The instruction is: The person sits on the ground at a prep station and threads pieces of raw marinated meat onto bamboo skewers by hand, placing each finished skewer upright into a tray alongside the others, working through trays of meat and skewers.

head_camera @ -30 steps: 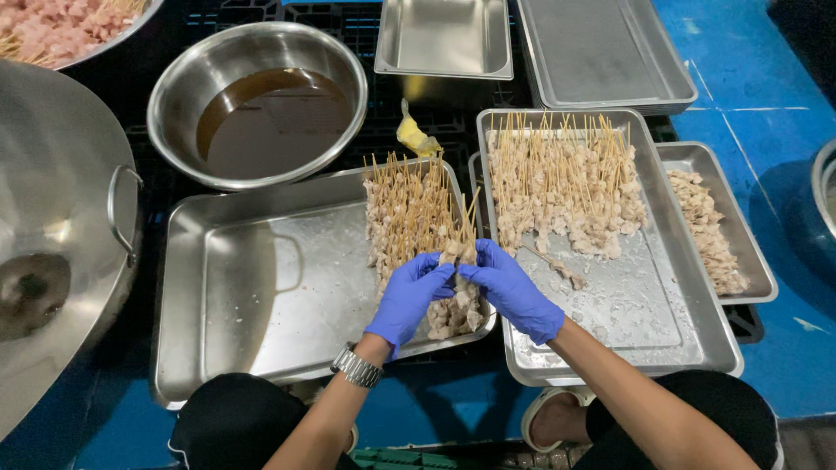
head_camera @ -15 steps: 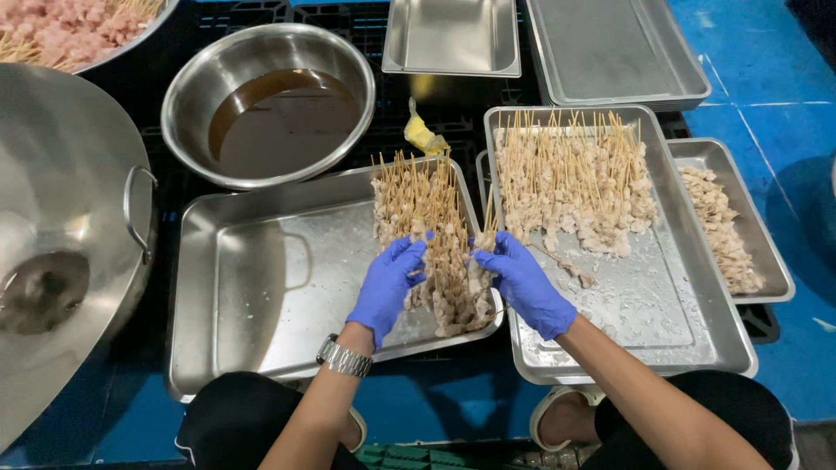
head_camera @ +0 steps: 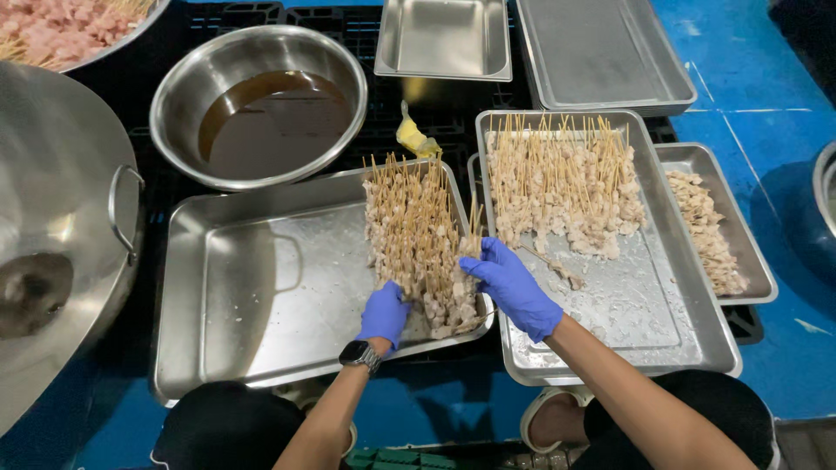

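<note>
While both gloved hands work at the pile of meat skewers (head_camera: 418,239), no packages, labels or signs anywhere in view, only bare steel trays and bowls on a black crate base over a blue floor. Left hand (head_camera: 384,315) in a blue glove, watch (head_camera: 358,354) at the wrist, fingers curled against the near end of the pile, grip half closed on the lowest skewers. Right hand (head_camera: 509,285), also blue-gloved, pressed against the right edge of the same pile, fingers partly folded around a few sticks; hard to tell how many. Pile lying at the right end of a large shallow tray (head_camera: 252,296), sticks pointing away, meat ends toward the body. Just beside it on the right, a second tray (head_camera: 627,322) with another spread of skewers (head_camera: 562,183) at its far end and one loose skewer (head_camera: 549,265) on the floury bottom. Partly under that, a smaller tray (head_camera: 749,261) holding a strip of coated meat pieces (head_camera: 705,231). Farther away, a round bowl of brown sauce (head_camera: 261,104), two bare trays (head_camera: 444,39), a yellow scrap (head_camera: 411,135) between them, a big pot lid (head_camera: 52,226) at the left.

Compared with half a second ago: left hand lower, slid from the pile's left side down to its near end; right hand drawn in closer over the pile's right edge; pile itself in much the same spot.
</note>
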The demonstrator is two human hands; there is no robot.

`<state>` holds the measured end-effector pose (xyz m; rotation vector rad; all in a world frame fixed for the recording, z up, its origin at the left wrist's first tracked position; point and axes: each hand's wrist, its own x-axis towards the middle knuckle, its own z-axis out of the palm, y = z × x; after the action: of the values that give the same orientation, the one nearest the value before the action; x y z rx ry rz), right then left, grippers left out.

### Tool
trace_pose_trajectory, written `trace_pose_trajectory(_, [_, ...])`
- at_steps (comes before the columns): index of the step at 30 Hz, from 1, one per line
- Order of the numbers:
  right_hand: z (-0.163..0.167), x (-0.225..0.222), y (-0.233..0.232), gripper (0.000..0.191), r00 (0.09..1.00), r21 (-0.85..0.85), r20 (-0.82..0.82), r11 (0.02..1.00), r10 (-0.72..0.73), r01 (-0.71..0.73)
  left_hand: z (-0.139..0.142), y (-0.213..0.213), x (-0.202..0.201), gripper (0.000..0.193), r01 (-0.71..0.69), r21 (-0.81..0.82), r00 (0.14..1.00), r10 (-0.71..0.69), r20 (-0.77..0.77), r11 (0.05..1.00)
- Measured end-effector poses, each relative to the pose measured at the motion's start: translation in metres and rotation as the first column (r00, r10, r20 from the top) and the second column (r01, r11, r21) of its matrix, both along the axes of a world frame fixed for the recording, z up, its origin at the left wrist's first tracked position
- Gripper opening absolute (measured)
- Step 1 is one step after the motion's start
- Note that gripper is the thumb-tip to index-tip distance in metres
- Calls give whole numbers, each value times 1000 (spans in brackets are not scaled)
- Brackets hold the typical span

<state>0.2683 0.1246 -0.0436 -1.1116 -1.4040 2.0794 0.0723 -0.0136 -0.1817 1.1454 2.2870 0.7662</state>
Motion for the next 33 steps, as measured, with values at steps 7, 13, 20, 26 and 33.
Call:
trace_pose_trajectory(7, [-2,-5,-6,51,979,-14,-180,995,97,-101,70,7,10,30,5,326,974,-78,211,945])
trace_pose_trajectory(13, [14,-7,-26,59,983,178,-74,972,170,-155,116,20,21,48,-122,286,568,-169,806,951])
trace_pose_trajectory(20, [11,-1,-16,53,979,133,-131,982,154,-136,115,21,22,43,-125,369,655,-203,728,921])
trace_pose_trajectory(26, [-5,-1,-15,35,992,199,33,972,123,-127,123,19,35,43,-91,341,809,-130,573,936])
trace_pose_trajectory(33, [-8,-6,-14,30,996,154,-20,984,91,-86,125,17,40,35,-77,369,787,-171,593,926])
